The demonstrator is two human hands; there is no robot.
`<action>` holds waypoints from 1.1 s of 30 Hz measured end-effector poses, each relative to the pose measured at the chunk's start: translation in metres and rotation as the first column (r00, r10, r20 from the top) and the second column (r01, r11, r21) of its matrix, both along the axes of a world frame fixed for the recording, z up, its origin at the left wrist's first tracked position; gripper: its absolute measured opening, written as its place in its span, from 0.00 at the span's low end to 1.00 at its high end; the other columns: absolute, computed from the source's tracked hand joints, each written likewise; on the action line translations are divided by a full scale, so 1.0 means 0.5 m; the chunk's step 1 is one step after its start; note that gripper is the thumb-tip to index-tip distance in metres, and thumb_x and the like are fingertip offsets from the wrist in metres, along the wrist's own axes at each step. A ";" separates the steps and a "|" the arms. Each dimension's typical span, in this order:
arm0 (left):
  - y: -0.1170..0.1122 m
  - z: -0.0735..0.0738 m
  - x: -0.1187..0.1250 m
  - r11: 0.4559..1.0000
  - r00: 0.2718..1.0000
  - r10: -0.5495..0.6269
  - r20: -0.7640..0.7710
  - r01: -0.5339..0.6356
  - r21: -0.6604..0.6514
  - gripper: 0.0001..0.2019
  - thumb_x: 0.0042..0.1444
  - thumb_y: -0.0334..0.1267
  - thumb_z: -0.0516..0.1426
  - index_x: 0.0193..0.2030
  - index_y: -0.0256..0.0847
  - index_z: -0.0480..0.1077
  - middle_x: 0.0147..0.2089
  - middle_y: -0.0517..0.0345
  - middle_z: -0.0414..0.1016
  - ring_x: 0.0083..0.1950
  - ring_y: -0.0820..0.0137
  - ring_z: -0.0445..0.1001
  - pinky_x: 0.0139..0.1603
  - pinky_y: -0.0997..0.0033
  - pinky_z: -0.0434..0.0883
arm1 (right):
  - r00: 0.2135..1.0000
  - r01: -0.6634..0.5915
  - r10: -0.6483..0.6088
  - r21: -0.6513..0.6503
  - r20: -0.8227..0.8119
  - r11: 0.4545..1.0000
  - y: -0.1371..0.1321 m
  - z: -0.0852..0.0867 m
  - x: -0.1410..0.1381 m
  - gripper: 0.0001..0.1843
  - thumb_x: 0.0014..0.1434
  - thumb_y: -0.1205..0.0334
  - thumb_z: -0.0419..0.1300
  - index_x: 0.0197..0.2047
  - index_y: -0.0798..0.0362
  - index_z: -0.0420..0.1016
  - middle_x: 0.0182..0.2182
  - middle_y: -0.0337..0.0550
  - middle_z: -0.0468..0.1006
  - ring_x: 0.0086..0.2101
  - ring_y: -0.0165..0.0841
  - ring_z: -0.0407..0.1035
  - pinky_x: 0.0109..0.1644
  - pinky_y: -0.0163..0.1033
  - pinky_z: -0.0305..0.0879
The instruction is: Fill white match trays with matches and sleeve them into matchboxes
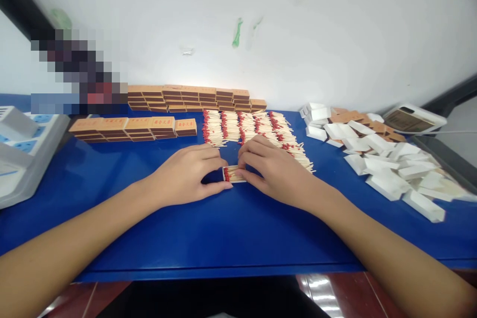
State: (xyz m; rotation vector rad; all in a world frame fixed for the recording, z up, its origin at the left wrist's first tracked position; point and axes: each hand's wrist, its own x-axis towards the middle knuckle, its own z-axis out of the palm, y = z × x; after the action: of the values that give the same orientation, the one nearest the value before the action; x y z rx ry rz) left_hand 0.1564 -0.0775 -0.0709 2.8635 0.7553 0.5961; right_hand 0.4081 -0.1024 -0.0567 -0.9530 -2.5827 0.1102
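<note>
A small white matchbox tray [244, 181] holding red-tipped matches [231, 174] lies on the blue table in front of me. My left hand [188, 176] grips the tray's left end, thumb at the near side and index finger at the far side. My right hand [274, 169] curls over the right end, its fingertips and thumb closed on the tray and the matches in it; these fingers hide that end. Just beyond my hands are several rows of loose matches [212, 129], partly covered by my right hand.
Orange matchboxes stand in a front row [126, 128] at the left and a longer stacked row [186, 97] along the wall. White trays [387, 184] and orange sleeves [348, 117] are heaped at the right. A grey-white plastic holder [48, 159] borders the left; a white device [417, 117] lies back right.
</note>
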 end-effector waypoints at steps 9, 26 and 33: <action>0.001 -0.001 -0.002 1.000 1.000 -0.010 0.013 0.010 0.000 0.15 0.70 0.49 0.60 0.47 0.38 0.79 0.41 0.53 0.78 0.44 0.63 0.77 0.50 0.62 0.74 | 1.000 0.013 -0.013 0.010 0.016 1.000 -0.001 0.002 -0.001 0.09 0.73 0.61 0.60 0.41 0.54 0.77 0.41 0.51 0.78 0.46 0.44 0.68 0.52 0.50 0.70; 0.001 0.000 -0.002 1.000 1.000 0.003 -0.003 -0.003 -0.002 0.16 0.70 0.50 0.60 0.51 0.39 0.79 0.42 0.52 0.80 0.45 0.62 0.79 0.50 0.62 0.75 | 0.994 0.094 -0.089 0.094 -0.062 0.991 0.020 -0.004 0.015 0.11 0.75 0.61 0.57 0.39 0.51 0.76 0.37 0.49 0.78 0.42 0.43 0.69 0.48 0.50 0.69; 0.004 -0.002 -0.004 1.000 1.000 0.000 0.015 0.000 0.003 0.17 0.69 0.50 0.61 0.51 0.37 0.79 0.42 0.52 0.80 0.45 0.63 0.79 0.49 0.62 0.75 | 0.967 0.249 -0.234 0.179 -0.103 0.952 0.064 -0.009 0.077 0.09 0.72 0.62 0.58 0.37 0.51 0.74 0.34 0.49 0.78 0.40 0.44 0.68 0.48 0.51 0.68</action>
State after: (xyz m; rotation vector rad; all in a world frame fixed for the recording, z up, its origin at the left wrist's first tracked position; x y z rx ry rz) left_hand 0.1543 -0.0754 -0.0721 2.8584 0.7531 0.6180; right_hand 0.4468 -0.0704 -0.0613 -1.1560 -2.3319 -0.1601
